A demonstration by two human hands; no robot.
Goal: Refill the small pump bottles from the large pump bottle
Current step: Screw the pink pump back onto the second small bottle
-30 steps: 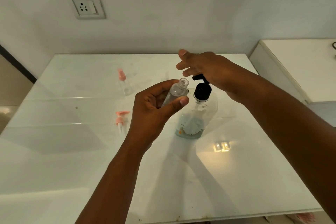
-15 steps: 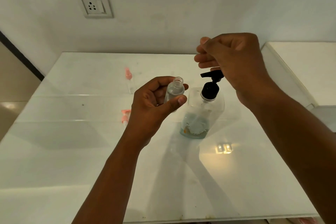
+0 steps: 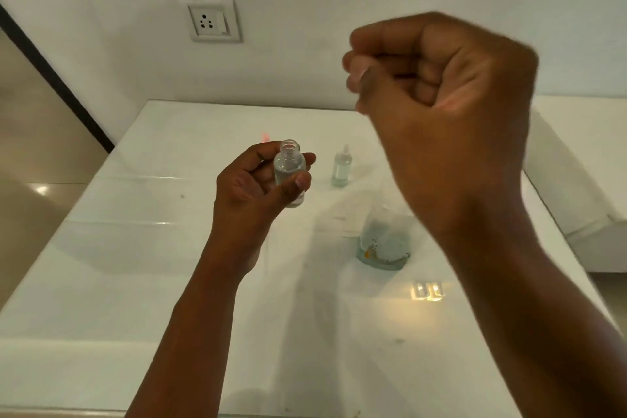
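Note:
My left hand (image 3: pixel 258 187) holds a small clear bottle (image 3: pixel 289 169) upright over the white table (image 3: pixel 135 282); its neck is open and has no pump. My right hand (image 3: pixel 441 78) is raised high in front of the wall, blurred, its fingers curled into a fist with nothing visible in it. The large clear bottle (image 3: pixel 383 248) stands on the table under my right wrist. Only its lower part shows, with a little bluish liquid; its pump head is hidden. A second small bottle (image 3: pixel 341 166) stands behind it.
A pink pump tip (image 3: pixel 264 136) shows just behind my left hand. A wall socket (image 3: pixel 210 20) sits above the table. A white ledge (image 3: pixel 576 180) runs along the table's right side. The floor drops away on the left.
My right hand has risen from the large bottle's black pump and curled into a fist near the camera. The view has shifted, revealing a second small bottle. My left hand keeps holding its bottle.

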